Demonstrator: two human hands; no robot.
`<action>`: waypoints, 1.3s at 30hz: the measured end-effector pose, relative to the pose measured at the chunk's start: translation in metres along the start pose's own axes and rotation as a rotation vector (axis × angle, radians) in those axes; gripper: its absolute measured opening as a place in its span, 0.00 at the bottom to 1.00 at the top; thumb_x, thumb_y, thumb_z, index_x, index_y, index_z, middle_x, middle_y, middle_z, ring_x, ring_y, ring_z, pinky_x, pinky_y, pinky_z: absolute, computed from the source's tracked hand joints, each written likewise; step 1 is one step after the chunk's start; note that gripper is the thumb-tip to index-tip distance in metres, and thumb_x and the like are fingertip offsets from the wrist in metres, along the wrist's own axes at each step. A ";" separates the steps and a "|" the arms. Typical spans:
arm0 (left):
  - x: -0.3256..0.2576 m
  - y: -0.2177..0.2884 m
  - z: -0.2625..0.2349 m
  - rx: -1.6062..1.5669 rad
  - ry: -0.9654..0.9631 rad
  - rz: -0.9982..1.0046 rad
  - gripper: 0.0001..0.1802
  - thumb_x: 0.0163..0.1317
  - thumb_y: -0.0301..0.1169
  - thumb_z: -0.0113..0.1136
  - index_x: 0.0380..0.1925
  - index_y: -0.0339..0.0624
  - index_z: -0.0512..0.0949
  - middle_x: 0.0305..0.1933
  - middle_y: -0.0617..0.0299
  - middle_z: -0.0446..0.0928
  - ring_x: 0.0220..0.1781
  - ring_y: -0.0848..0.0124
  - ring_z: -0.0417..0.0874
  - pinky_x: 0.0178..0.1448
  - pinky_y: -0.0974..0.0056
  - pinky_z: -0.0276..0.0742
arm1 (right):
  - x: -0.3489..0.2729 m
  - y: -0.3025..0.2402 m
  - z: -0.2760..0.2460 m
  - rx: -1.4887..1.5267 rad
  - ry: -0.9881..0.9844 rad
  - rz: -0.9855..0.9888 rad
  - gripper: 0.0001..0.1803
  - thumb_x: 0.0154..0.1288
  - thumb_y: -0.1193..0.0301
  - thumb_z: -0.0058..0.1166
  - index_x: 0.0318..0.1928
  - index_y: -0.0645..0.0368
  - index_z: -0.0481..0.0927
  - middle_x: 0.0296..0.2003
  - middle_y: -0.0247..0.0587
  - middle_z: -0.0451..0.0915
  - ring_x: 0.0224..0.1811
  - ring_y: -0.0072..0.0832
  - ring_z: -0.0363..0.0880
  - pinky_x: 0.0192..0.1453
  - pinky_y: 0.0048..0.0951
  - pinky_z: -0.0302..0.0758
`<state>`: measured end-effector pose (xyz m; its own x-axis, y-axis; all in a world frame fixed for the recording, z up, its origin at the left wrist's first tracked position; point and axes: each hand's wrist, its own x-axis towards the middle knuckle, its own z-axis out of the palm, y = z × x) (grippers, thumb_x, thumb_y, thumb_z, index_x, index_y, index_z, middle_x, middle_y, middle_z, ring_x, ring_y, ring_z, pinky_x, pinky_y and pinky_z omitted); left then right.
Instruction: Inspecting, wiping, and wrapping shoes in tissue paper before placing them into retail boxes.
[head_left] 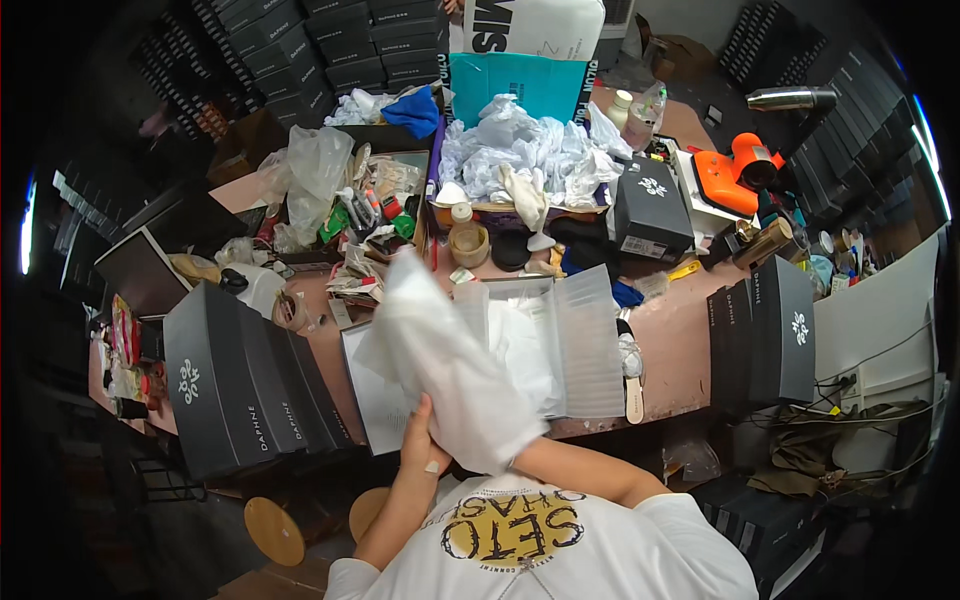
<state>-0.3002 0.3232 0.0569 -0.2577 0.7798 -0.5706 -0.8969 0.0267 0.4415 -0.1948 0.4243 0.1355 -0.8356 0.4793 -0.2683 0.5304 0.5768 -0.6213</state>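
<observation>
A white, translucent soft bag point(450, 375) is raised in front of me, its top end smeared by motion. My left hand point(425, 450) grips its lower left edge, thumb upward and the other fingers hidden behind it. The right forearm point(585, 470) reaches in from the right, and its hand disappears inside or behind the bag. Just beyond stands an open shoebox point(505, 287) lined with white tissue paper point(525, 355). A ribbed translucent sheet point(588, 345) hangs over its right side. To the right lies a shoe point(631, 370) with a pale sole.
Dark shoeboxes stand at the left point(235, 390) and right point(765, 335) of the pink table point(675, 345). A carton of crumpled paper point(520, 150), a jar point(467, 240), a closed black box point(650, 210) and an orange tool point(735, 180) fill the far side.
</observation>
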 end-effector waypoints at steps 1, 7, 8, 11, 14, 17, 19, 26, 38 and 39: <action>0.011 -0.002 -0.014 0.066 -0.010 0.127 0.33 0.63 0.36 0.60 0.64 0.37 0.61 0.62 0.55 0.69 0.62 0.61 0.71 0.67 0.55 0.66 | 0.009 0.033 0.054 0.104 0.216 -0.258 0.24 0.66 0.66 0.48 0.60 0.62 0.67 0.55 0.54 0.72 0.58 0.43 0.72 0.61 0.37 0.72; 0.010 0.038 0.011 0.719 0.357 0.784 0.28 0.59 0.21 0.57 0.59 0.31 0.60 0.53 0.48 0.72 0.50 0.61 0.78 0.55 0.60 0.76 | -0.040 0.068 0.045 0.964 0.177 -0.080 0.30 0.63 0.68 0.55 0.64 0.64 0.63 0.61 0.54 0.66 0.67 0.38 0.62 0.63 0.37 0.67; 0.006 0.024 0.018 0.915 0.393 0.842 0.27 0.60 0.22 0.58 0.58 0.28 0.61 0.53 0.48 0.72 0.50 0.63 0.78 0.55 0.63 0.75 | -0.046 0.071 0.044 1.112 0.300 0.012 0.30 0.63 0.67 0.56 0.63 0.65 0.63 0.61 0.53 0.67 0.66 0.36 0.64 0.62 0.36 0.68; -0.004 -0.044 0.030 1.566 -0.278 0.504 0.38 0.57 0.29 0.66 0.64 0.36 0.57 0.55 0.43 0.70 0.51 0.56 0.76 0.55 0.59 0.72 | -0.049 0.087 0.042 1.080 0.628 0.041 0.31 0.63 0.67 0.56 0.62 0.67 0.62 0.57 0.47 0.70 0.60 0.33 0.68 0.59 0.34 0.70; 0.019 -0.046 0.057 1.673 -0.844 0.590 0.49 0.48 0.34 0.72 0.69 0.49 0.55 0.63 0.44 0.63 0.56 0.49 0.76 0.63 0.48 0.67 | -0.079 0.148 0.031 1.612 0.885 0.278 0.28 0.63 0.72 0.44 0.64 0.63 0.61 0.55 0.43 0.72 0.56 0.34 0.74 0.61 0.35 0.72; 0.086 -0.061 0.043 2.325 -0.889 1.021 0.35 0.50 0.32 0.67 0.61 0.50 0.67 0.66 0.44 0.62 0.56 0.50 0.76 0.66 0.35 0.56 | -0.126 0.188 0.018 1.525 1.130 0.224 0.25 0.68 0.70 0.46 0.63 0.64 0.63 0.55 0.43 0.73 0.54 0.33 0.75 0.57 0.35 0.74; 0.150 -0.077 0.019 2.541 -1.035 0.757 0.21 0.52 0.29 0.60 0.50 0.46 0.74 0.55 0.46 0.73 0.53 0.52 0.78 0.65 0.35 0.56 | -0.126 0.178 0.000 1.514 1.128 0.128 0.24 0.67 0.71 0.47 0.62 0.65 0.64 0.54 0.43 0.73 0.52 0.31 0.76 0.56 0.33 0.75; 0.142 0.068 0.133 1.028 -0.267 0.816 0.11 0.66 0.28 0.54 0.46 0.34 0.74 0.41 0.60 0.81 0.38 0.74 0.81 0.46 0.69 0.76 | -0.042 0.161 0.048 1.106 0.767 0.237 0.26 0.63 0.67 0.54 0.57 0.70 0.67 0.54 0.51 0.73 0.53 0.38 0.76 0.55 0.35 0.74; 0.124 0.035 0.036 0.498 -0.171 0.047 0.22 0.67 0.39 0.56 0.55 0.35 0.71 0.48 0.59 0.78 0.47 0.73 0.79 0.52 0.67 0.75 | -0.036 0.150 0.037 1.532 0.162 0.224 0.52 0.58 0.64 0.62 0.72 0.67 0.40 0.70 0.60 0.50 0.67 0.39 0.60 0.68 0.39 0.59; 0.127 0.022 0.042 0.509 -0.161 0.038 0.24 0.67 0.39 0.57 0.56 0.34 0.70 0.51 0.57 0.77 0.50 0.72 0.78 0.53 0.66 0.74 | -0.026 0.150 0.052 1.292 0.284 0.017 0.42 0.60 0.68 0.62 0.68 0.69 0.55 0.62 0.53 0.65 0.57 0.26 0.69 0.58 0.30 0.70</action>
<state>-0.3378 0.4493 0.0229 -0.1923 0.8709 -0.4522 -0.5901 0.2655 0.7624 -0.1013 0.4643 0.0112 -0.6872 0.6927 -0.2189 -0.1087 -0.3960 -0.9118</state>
